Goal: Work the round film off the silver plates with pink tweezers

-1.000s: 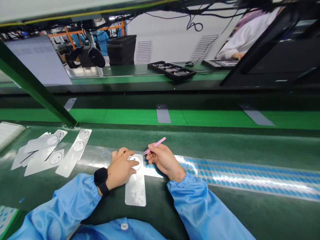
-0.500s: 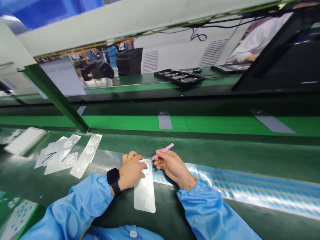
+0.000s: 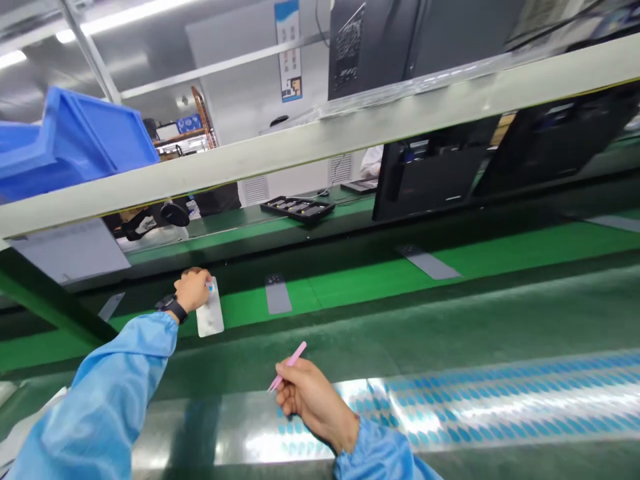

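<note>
My left hand (image 3: 193, 291) is stretched forward over the green belt, its fingers closed on the upper end of a pale flat plate (image 3: 211, 315). A bit of blue shows on the plate beside my fingertips. Nearer to me, my right hand (image 3: 313, 400) pinches pink tweezers (image 3: 289, 365), their tips pointing down to the left. Below that hand lies a shiny clear sheet (image 3: 450, 413) with rows of blue round stickers. The tweezers' tips are too small to show whether they hold anything.
Grey plates (image 3: 278, 294) lie spaced along the green belt (image 3: 345, 291). A green post (image 3: 55, 303) stands left of my left arm. A white beam (image 3: 250, 155) crosses above, with a blue bin (image 3: 95, 137) on it. Black monitors (image 3: 430, 173) stand behind the belt at right.
My left hand has carried the plate from the worktop forward and left to the belt. My right hand still holds the tweezers. The view has tilted up and turned right.
</note>
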Demonstrator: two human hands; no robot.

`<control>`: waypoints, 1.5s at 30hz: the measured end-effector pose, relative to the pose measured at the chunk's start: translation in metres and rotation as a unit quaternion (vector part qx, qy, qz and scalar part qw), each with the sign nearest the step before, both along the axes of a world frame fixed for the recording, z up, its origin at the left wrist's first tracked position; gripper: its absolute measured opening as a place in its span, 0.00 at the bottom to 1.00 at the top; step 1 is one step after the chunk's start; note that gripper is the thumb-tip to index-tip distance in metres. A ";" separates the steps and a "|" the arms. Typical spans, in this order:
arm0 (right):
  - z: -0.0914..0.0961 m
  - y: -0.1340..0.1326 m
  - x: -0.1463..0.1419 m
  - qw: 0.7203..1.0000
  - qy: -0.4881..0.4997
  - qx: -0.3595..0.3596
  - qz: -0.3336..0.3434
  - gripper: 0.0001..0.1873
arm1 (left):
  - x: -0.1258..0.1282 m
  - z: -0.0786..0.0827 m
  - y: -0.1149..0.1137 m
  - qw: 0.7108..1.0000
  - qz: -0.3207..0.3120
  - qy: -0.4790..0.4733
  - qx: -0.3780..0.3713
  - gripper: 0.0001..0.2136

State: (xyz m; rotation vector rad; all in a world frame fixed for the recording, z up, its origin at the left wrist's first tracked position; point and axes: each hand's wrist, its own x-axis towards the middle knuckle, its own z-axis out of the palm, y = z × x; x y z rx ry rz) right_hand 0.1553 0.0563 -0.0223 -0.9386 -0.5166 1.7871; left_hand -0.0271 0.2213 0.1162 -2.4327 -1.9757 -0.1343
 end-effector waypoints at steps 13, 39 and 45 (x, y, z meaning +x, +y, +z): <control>-0.004 -0.004 0.002 1.000 0.000 -0.021 0.001 0.24 | 0.150 -0.094 0.016 0.995 -0.031 0.001 -0.099 0.16; 0.009 -0.011 0.015 0.916 -0.398 0.031 0.041 0.08 | -0.020 -0.103 -0.192 0.972 -0.064 -0.166 -0.150 0.09; 0.015 -0.011 0.016 0.901 -0.431 0.019 0.056 0.07 | -0.013 -0.119 -0.179 0.963 -0.137 -0.190 -0.134 0.19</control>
